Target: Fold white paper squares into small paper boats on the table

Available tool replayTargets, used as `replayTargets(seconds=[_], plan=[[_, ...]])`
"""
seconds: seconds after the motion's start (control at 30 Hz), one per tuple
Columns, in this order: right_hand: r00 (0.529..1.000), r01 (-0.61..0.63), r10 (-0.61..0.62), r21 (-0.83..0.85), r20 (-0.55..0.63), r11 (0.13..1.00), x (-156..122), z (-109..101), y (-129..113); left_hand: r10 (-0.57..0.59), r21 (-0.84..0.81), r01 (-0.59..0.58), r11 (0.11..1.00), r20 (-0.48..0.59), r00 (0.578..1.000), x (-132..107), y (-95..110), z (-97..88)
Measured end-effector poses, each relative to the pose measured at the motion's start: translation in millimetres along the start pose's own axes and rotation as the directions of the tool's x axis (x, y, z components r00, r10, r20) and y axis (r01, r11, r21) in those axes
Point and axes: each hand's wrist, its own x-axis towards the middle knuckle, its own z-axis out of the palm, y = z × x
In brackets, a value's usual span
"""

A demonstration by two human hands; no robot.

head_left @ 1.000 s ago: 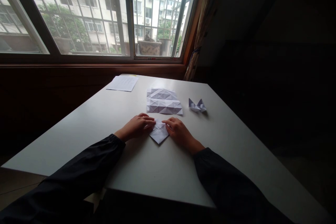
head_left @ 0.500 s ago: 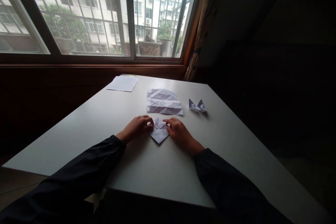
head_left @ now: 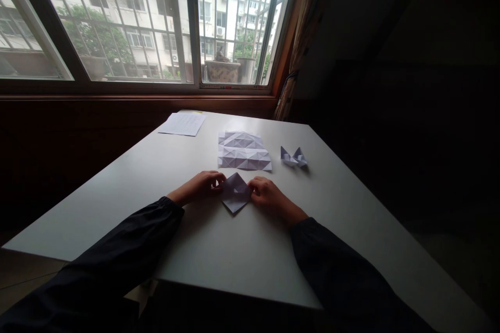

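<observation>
Between my hands is a folded white paper square [head_left: 235,195], turned so that one corner points toward me. Its visible face is mostly plain, with a small light spot near the middle. The fingers of my left hand [head_left: 207,186] pinch its left corner. At the opposite corner, my right hand [head_left: 269,196] grips the paper between thumb and curled fingers. Just beyond it lie creased paper sheets [head_left: 245,153] with triangular fold marks. Two small folded paper boats [head_left: 294,157] sit to the right of those sheets.
A stack of written or printed paper [head_left: 182,124] lies at the far left of the white table [head_left: 136,192]. Behind the table are a barred window [head_left: 133,26] and a tied curtain [head_left: 291,88]. The right side of the room is dark.
The folded paper has been turned over: its layered side with flaps showed before, and a plainer face shows now. My left hand has shifted slightly left.
</observation>
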Motion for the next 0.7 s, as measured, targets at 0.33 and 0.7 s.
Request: replayTargets(seconds=[0.33, 0.7], plan=[[0.996, -0.004, 0.001, -0.038, -0.094, 0.999, 0.2, 1.2, 5.5, 0.057, 0.022, -0.056, 0.998, -0.058, 0.997, -1.3, -4.5, -2.9], [0.999, -0.013, 0.010, -0.063, -0.042, 0.998, -2.9, -6.3, 7.0, 0.052, -0.044, -0.050, 0.998, 0.044, 0.998, -4.1, -8.2, -7.7]])
